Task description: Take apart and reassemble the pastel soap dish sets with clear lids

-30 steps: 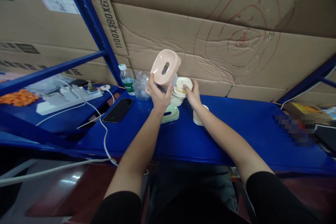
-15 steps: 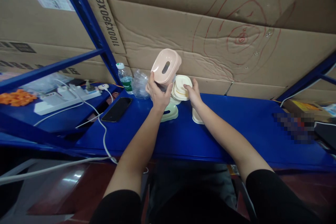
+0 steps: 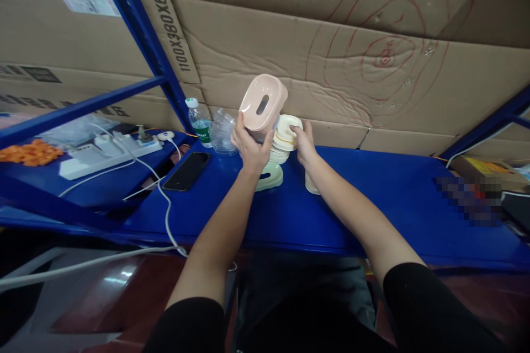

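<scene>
Raised above the blue shelf, a pink plastic dish (image 3: pixel 253 107) with rounded corners and an oval slot tilts toward me. My left hand (image 3: pixel 251 149) is closed round its lower part; something bluish and see-through shows behind it. To the right, my right hand (image 3: pixel 305 142) pinches the edge of a small cream plastic lid (image 3: pixel 286 126), thumb on its face. Below that lid is a stack of similar cream pieces (image 3: pixel 279 155), partly hidden. A pale green slotted dish (image 3: pixel 271 177) lies beneath my left hand. My right forearm partly covers a cream piece (image 3: pixel 311 185).
Left of my hands stand clear plastic cups (image 3: pixel 223 135) and a water bottle (image 3: pixel 200 124). A black phone (image 3: pixel 187 171) lies nearby, with white cables (image 3: pixel 166 215) running past it. A power strip (image 3: pixel 110 157) is farther left. Cardboard (image 3: pixel 256 38) backs the blue shelf (image 3: pixel 372 204).
My view shifts slightly. Both hands keep their grips, and the pink dish stays raised. The cream lid in my right hand moves only a little against the stack.
</scene>
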A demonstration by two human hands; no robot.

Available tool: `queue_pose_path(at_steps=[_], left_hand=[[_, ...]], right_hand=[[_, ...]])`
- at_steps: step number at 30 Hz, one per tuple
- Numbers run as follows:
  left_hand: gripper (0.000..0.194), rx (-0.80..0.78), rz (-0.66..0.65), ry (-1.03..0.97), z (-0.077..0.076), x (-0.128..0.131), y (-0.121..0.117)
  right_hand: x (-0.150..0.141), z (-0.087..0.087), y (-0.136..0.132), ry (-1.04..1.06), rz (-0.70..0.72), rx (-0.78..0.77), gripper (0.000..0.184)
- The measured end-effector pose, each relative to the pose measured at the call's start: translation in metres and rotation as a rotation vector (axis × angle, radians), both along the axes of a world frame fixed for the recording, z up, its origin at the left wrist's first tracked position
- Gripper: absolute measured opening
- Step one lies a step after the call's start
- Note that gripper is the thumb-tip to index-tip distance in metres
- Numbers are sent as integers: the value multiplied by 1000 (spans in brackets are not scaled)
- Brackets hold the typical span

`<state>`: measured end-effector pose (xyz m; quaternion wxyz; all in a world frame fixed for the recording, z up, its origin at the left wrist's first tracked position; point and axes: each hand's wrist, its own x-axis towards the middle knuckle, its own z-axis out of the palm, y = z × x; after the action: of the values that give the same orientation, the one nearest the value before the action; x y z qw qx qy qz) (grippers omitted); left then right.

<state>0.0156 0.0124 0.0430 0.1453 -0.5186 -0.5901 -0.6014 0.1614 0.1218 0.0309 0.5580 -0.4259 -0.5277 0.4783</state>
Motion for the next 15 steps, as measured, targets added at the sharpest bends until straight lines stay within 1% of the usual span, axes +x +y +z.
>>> queue_pose_path(at_steps=[5,9,11,13,15], left_hand=[[102,27,-67,-30,0,-3,2],[100,34,-53,-25,0,-2,2],[99,30,-40,-23,0,-2,2],[99,40,-34,-17,0,-3,2],[99,59,-36,-3,-1,-3,2]], right_hand=[[3,2,-12,156,-37,0,100],[3,6,-15,223,-74,-1,99],[5,5,-13,216,-83,6,99],[11,2,-10,159,-73,20,96],[22,-1,-8,-8,-41,109,94]])
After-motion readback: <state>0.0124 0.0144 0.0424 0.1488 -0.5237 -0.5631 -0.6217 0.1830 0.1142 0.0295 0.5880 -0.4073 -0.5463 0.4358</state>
